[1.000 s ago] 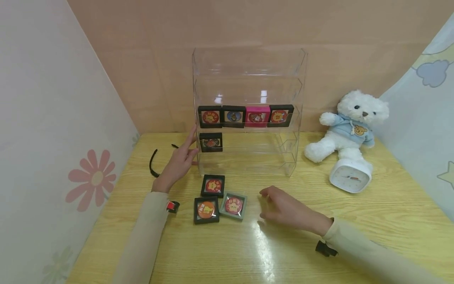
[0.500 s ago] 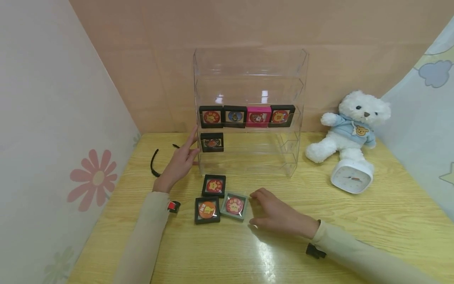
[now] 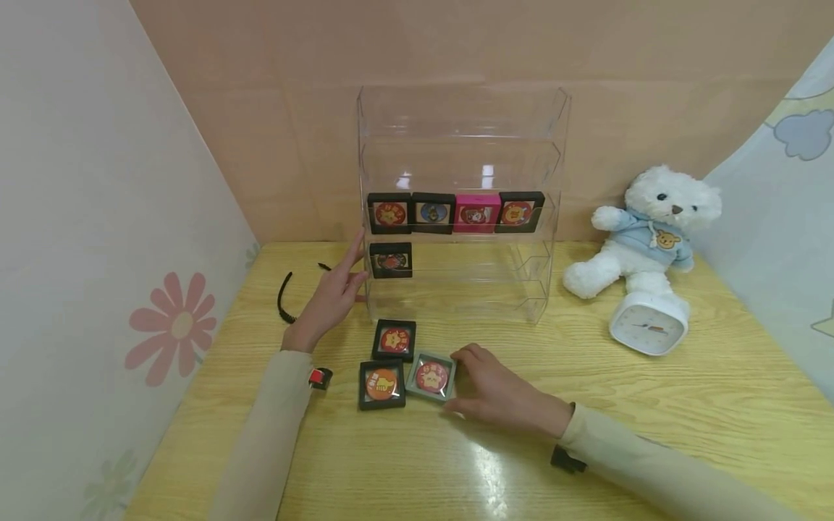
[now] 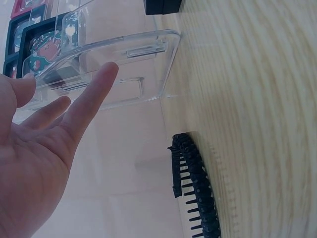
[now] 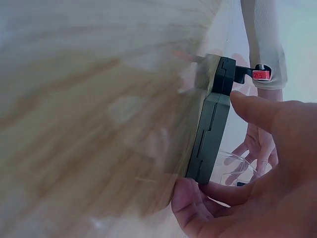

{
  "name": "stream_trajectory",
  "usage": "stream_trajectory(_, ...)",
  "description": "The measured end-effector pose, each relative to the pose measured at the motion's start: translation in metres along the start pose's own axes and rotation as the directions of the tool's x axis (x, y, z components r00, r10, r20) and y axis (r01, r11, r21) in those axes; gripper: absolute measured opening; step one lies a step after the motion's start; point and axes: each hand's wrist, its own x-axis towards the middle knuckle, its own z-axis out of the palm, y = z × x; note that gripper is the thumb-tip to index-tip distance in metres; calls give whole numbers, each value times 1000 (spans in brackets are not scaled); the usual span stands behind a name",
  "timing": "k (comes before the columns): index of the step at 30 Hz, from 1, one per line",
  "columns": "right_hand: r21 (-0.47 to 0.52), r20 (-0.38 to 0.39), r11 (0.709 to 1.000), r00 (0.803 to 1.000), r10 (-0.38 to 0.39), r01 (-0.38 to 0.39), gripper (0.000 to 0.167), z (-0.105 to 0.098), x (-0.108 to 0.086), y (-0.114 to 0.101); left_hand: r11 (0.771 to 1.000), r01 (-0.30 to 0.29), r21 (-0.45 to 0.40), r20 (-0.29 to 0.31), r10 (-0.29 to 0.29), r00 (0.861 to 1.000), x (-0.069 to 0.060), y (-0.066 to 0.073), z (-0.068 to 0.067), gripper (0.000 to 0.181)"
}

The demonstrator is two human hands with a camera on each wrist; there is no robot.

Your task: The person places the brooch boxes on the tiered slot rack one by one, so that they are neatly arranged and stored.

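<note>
left hand (image 3: 328, 295): resting spread fingers on the left side of the clear rack (image 3: 459, 275)
right hand (image 3: 498, 391): spanning the grey-green frame (image 3: 431, 377), thumb and fingers apart; cannot tell whether gripping
grey-green frame: lying on the desk (image 3: 352, 463), right of two black frames (image 3: 381, 384)
white bear (image 3: 606, 269): sitting far right

Looks like a home — teddy bear (image 3: 654, 230), clock (image 3: 649, 324), flowered wall (image 3: 124, 239)

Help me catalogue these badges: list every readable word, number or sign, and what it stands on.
No text reads with certainty.
Green frame: characters too small.
Nearer black frame, farther black frame: characters too small.
Clear rack, framed badges: too small or blurred.
Clock: dial marks too small.
Red wrist tag: blurred.
</note>
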Motion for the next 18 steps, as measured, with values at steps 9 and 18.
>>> stream_trajectory(9,2,-14,1000,1000,20,-20,82,3,5,-4,1000,5,5,-3,-5,1000,0,1,0,72)
stream_trajectory(18,60,-25,996,998,64,-63,77,3,8,-3,1000,-7,-3,0,7,1000,0,0,0,70)
